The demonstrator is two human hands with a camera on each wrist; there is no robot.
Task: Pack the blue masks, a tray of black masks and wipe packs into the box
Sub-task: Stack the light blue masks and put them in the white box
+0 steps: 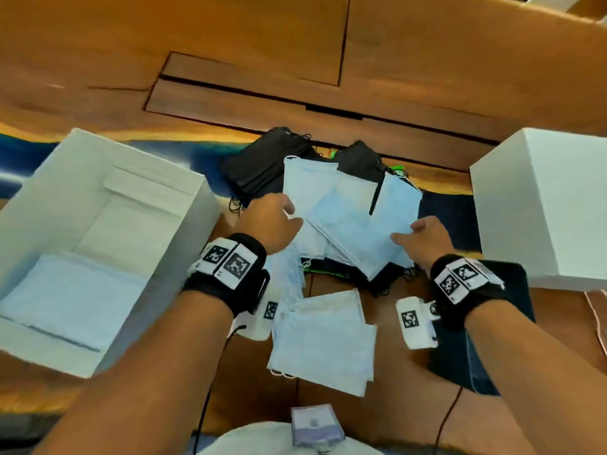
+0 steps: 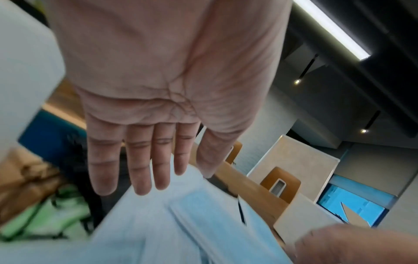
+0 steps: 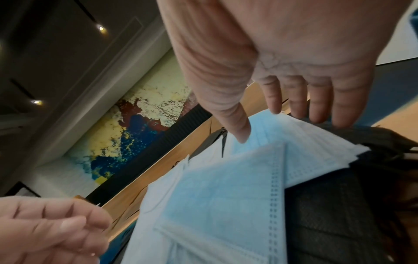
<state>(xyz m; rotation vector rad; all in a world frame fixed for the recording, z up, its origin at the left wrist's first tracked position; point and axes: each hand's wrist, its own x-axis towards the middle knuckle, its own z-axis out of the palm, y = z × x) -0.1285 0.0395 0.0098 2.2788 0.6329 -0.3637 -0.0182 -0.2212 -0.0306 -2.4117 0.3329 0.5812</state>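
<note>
Head view: fanned blue masks (image 1: 348, 218) lie with long axes slanting across the desk (image 1: 295, 60); left hand (image 1: 274, 221) and right hand (image 1: 423, 238), fingers straight, touch their edges.

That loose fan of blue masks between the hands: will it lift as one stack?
Probably not: the blue masks lie splayed at different angles, so they would likely slide apart. They look thin and soft, so likely floppy and light. Both hands flank them.

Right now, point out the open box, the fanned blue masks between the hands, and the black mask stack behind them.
open box (image 1: 200, 192): head view, on its right wall's top edge.
fanned blue masks (image 1: 345, 218): head view, on the middle mask's face.
black mask stack (image 1: 259, 162): head view, on the top mask of the left-hand stack.
</note>
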